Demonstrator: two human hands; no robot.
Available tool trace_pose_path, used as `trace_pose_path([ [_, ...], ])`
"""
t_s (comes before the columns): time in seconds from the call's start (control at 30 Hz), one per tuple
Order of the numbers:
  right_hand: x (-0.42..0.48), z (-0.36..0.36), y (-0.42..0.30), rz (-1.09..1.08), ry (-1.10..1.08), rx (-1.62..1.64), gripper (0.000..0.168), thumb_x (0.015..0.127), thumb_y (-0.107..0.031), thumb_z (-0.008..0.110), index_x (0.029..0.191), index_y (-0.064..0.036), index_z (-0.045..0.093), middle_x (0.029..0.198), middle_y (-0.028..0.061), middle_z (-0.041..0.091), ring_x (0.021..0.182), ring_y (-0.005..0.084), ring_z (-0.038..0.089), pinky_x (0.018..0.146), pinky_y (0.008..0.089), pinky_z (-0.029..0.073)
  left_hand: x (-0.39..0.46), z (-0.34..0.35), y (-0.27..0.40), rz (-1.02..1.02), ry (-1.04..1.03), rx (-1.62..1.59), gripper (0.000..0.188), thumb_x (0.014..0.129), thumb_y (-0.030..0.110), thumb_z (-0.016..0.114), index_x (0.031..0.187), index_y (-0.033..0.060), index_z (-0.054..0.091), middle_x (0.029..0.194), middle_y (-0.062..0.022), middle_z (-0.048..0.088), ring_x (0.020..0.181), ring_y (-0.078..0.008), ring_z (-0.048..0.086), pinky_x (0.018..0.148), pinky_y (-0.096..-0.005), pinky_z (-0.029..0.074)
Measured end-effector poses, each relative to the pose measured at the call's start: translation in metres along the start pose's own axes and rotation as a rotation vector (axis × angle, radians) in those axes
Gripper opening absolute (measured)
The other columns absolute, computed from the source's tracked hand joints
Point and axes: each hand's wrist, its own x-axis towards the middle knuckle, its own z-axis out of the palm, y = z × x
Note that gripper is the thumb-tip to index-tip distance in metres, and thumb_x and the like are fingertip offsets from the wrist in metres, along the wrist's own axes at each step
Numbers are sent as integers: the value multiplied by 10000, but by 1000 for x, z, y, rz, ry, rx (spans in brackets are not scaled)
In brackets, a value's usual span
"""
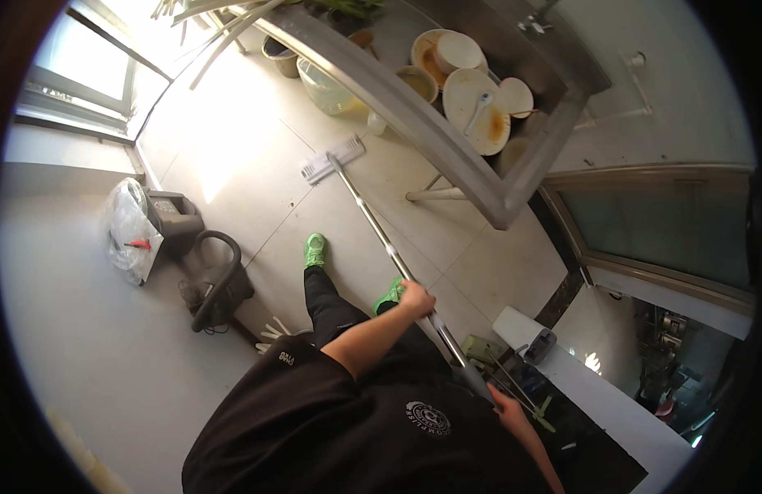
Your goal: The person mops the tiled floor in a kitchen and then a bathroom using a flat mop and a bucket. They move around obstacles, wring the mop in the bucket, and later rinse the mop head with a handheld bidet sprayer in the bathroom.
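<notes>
A flat floor mop slants across the view, its pale head resting on the tiled floor. My left hand is wrapped around the metal mop pole partway along its length, in front of my right leg. Lower down, close to my body, my right hand grips the grey handle end of the same pole. The mop head lies ahead of my green shoe, left of a stainless steel sink. A few small dark specks show on the tiles near the head.
Dirty plates and bowls fill the steel sink, whose leg meets the floor. A clear tub stands beneath it. Along the left wall are a lined bin and a vacuum cleaner. A green cleaning tool is at right.
</notes>
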Motion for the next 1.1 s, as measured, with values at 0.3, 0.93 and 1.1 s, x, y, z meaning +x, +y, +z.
trace_pose_path([
  [0.3, -86, -114, -1, 178, -24, 53, 520, 800, -99, 564, 1298, -27, 432, 1164, 147, 577, 1060, 158, 537, 907, 277, 401, -17, -37, 138, -612, 497, -1770, 620, 713, 206, 648, 1067, -32, 197, 769, -173, 547, 706, -299, 578, 642, -408, 490],
  [0.93, -54, -103, -70, 58, -30, -268, 492, 754, -95, 579, 1236, -34, 509, 1027, 113, 632, 883, 129, 584, 789, 243, 448, 26, 44, 51, -691, 176, -1230, 446, 752, 258, 613, 1105, 32, 461, 966, -170, 624, 881, -316, 616, 752, -466, 468],
  [1.1, -41, -93, -122, 41, -4, -301, 489, 734, -99, 592, 1214, -27, 529, 1076, 155, 620, 979, 161, 580, 846, 268, 434, -27, 12, 21, -1023, 579, -1834, 608, 716, 141, 599, 1154, -7, 203, 928, -245, 553, 843, -366, 591, 765, -434, 484],
])
